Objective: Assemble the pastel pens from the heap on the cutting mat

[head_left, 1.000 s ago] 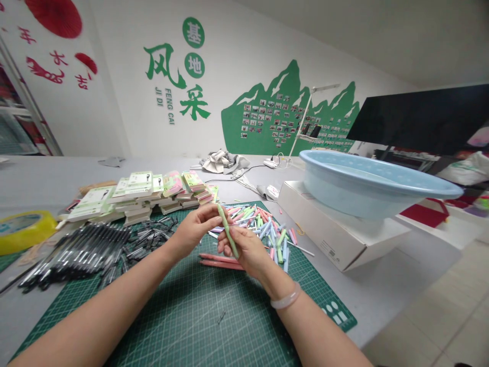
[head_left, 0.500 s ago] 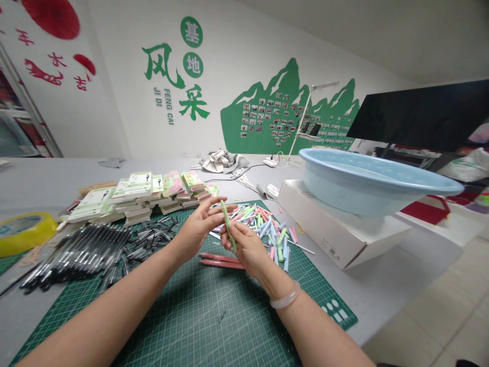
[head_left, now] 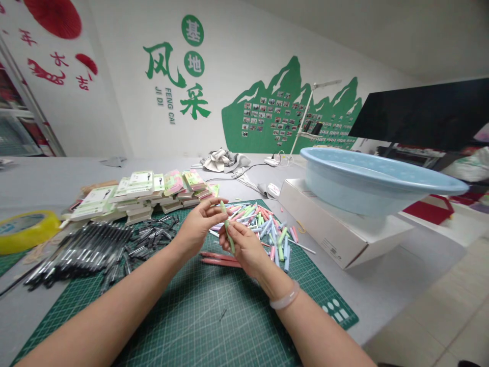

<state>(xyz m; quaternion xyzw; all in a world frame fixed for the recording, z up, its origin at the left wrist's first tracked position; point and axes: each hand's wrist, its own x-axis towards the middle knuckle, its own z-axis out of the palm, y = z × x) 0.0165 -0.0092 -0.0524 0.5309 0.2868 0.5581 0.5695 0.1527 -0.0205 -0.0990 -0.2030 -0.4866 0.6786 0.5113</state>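
Right hand, a pale translucent bangle at its wrist: closed on the lower part of one slim, light-green pen-shaped stick. Left hand: thumb and fingers about the stick's upper end; whether they gripped it, I could not tell. The stick was held aslant above a green gridded cutting mat.

On the mat, just left of the right hand: slim coral-pink sticks. Beyond: a heap of pastel tubular pieces. Left: a bundle of clear-and-black pens; farther, stacked white-and-green small boxes, print too small to read. Right: a light-blue plastic basin on a white cardboard carton, its label illegible.

Far wall, green lettering: 基地风采, with "JI DI" and "FENG CAI". Left wall, red characters, including 年 and 吉.
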